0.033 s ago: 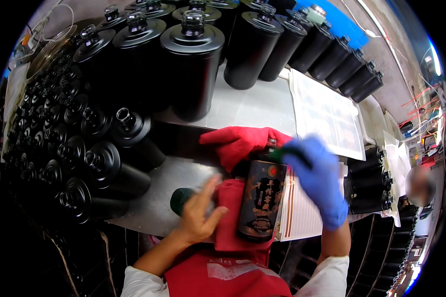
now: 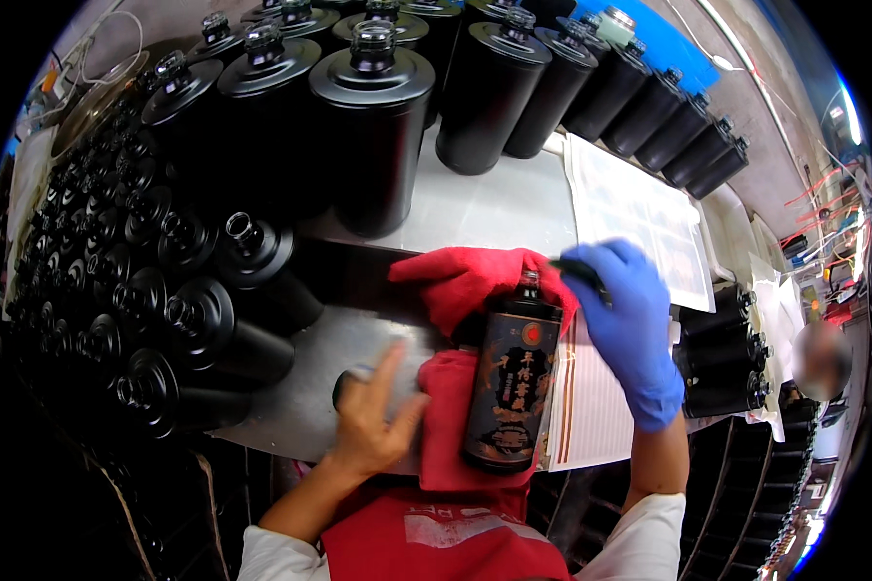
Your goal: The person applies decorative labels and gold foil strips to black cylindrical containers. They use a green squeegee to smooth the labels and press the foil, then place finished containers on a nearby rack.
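Note:
A black bottle (image 2: 512,387) with a decorated label and a glass neck lies on a red cloth (image 2: 444,416) in front of me. Its neck rests by another bunched red cloth (image 2: 455,276). My right hand (image 2: 625,320), in a blue glove, is closed around a dark green flat piece (image 2: 581,269) beside the bottle's neck. The kind of piece is unclear. To the left of the bottle, my bare left hand (image 2: 373,426) hovers with index finger and thumb apart. It covers most of a dark green rounded thing (image 2: 340,389) on the metal table.
Tall black bottles (image 2: 373,126) stand along the far side of the table, with many more packed at left (image 2: 228,329). A sheet of printed labels (image 2: 601,407) lies right of the bottle. Another pale sheet (image 2: 635,213) lies behind, and black bottles (image 2: 722,363) lie at right.
My left hand has moved down and left, over the green rounded thing. My right hand has shifted slightly up and right, away from the bottle's neck, with the green piece still in it.

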{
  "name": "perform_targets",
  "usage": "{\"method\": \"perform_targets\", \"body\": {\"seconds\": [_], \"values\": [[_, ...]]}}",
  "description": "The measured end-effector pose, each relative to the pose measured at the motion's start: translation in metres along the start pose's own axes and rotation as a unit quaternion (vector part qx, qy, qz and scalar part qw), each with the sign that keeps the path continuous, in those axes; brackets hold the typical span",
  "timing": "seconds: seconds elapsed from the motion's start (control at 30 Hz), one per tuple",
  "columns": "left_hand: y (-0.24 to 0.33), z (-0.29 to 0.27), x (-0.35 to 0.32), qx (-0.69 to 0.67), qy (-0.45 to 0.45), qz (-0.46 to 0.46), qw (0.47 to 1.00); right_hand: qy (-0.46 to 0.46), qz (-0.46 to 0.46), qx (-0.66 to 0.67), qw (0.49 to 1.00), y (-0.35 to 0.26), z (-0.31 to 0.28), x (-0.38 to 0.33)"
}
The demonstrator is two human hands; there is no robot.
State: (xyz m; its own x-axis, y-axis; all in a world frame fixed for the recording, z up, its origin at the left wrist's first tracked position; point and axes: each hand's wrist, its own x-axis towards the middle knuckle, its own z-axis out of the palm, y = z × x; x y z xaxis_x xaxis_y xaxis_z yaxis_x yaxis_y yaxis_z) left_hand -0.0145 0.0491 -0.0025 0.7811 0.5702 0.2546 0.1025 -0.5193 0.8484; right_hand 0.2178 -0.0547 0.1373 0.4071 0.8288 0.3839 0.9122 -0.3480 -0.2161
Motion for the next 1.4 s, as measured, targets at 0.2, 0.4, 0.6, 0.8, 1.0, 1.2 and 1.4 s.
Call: {"method": "perform_targets", "body": {"seconds": [0.2,0.4,0.6,0.8,1.0,1.2,1.4], "values": [[-0.032,-0.024,-0.02,0.316,-0.009,-0.073,0.946,-0.031,-0.15,0.016,0.988,-0.023,0.004,-0.053],[-0.01,-0.025,-0.021,-0.025,-0.032,-0.201,0.979,-0.142,-0.123,0.098,0.977,-0.069,-0.009,-0.165],[0.062,0.025,0.047,-0.261,0.081,-0.029,0.961,0.094,0.27,0.348,0.893,-0.048,0.017,-0.103],[0.044,0.055,0.073,-0.316,0.086,-0.066,0.942,0.115,0.369,0.468,0.795,-0.012,0.045,-0.093],[0.012,0.069,0.053,-0.346,0.123,-0.135,0.92,0.093,0.457,0.592,0.658,0.025,0.086,-0.135],[0.023,0.039,0.049,-0.199,0.161,-0.116,0.96,0.145,0.37,0.396,0.828,0.009,0.042,-0.119],[0.059,0.05,0.03,-0.217,0.095,-0.071,0.969,0.055,0.339,0.383,0.858,-0.04,0.031,-0.106]]}}
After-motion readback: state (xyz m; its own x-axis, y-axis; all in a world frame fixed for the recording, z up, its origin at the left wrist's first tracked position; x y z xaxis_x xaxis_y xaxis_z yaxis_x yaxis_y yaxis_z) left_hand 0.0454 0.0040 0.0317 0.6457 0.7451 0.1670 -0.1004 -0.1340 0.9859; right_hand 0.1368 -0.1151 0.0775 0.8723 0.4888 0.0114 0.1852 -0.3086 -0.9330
